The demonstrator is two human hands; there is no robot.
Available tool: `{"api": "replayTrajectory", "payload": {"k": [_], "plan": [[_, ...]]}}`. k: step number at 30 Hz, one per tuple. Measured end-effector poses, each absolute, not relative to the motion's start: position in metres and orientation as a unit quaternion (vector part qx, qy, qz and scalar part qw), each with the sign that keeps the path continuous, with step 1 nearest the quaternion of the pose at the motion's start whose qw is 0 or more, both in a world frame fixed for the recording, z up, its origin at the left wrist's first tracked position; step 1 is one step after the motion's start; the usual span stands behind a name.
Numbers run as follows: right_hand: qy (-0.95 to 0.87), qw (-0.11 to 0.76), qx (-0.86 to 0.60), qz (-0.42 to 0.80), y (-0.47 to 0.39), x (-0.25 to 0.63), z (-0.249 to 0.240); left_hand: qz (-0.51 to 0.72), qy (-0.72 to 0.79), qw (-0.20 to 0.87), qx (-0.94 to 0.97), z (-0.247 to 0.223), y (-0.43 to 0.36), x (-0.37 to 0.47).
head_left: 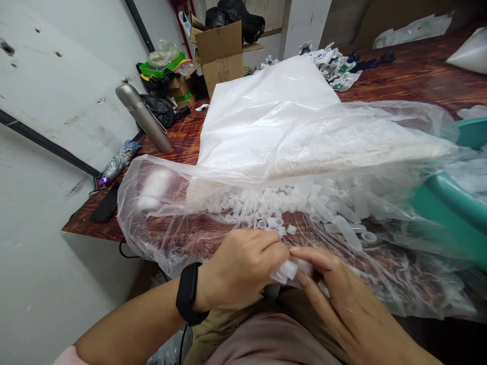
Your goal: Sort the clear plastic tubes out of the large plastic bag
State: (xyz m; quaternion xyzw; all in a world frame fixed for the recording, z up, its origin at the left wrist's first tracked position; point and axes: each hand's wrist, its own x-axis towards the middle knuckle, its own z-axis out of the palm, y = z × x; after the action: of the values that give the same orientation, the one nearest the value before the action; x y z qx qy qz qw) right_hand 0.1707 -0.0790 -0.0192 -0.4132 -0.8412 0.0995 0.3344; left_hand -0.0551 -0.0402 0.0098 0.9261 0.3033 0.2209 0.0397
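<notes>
At the far left of the wooden table lie a dark phone (105, 205) and a folded silvery umbrella (119, 162), with a metallic grey flask (144, 117) standing beyond them, its small mark too faint to read. A clear plastic sheet (152, 238) spreads rightward along the near edge. Behind are a bright green tray (167, 66) and an open cardboard box (222, 56). The left hand (247, 256), a black band (188, 294) at its wrist, has its fingers curled closed around several plastic pieces (289, 269), which sit between the two hands at the near edge; they are whitish, translucent and smooth, short and tube-like, their far ends hidden by the fingers. Above them, small white rings and caps (272, 203) lie heaped against a large white bag (266, 111). The right hand (342, 294) reaches in with finger and thumb tips at the pieces; whether they grip cannot be told. Longer translucent tubes (348, 233) lie beyond it, partly under crinkled film. Farther back, crumpled white packets (337, 68) bear green patches, with no legible writing. A teal basin (452, 213) stands at the right, partly overlapped by film.
</notes>
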Motion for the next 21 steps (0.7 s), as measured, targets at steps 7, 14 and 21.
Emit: {"api": "replayTrajectory", "payload": {"k": [7,14,21], "plan": [[-0.784,0.307,-0.454,0.29,-0.076,0.173,-0.02,0.253,0.345,0.104,0.898,0.018,-0.049,-0.065],[-0.811,0.302,-0.469,0.176,-0.029,0.185,-0.047,0.33,0.547,0.641,0.426,0.03,-0.084,-0.125],[-0.827,0.31,-0.439,0.162,-0.015,0.173,-0.071,0.295,0.583,0.481,0.585,0.036,-0.054,-0.116]]}}
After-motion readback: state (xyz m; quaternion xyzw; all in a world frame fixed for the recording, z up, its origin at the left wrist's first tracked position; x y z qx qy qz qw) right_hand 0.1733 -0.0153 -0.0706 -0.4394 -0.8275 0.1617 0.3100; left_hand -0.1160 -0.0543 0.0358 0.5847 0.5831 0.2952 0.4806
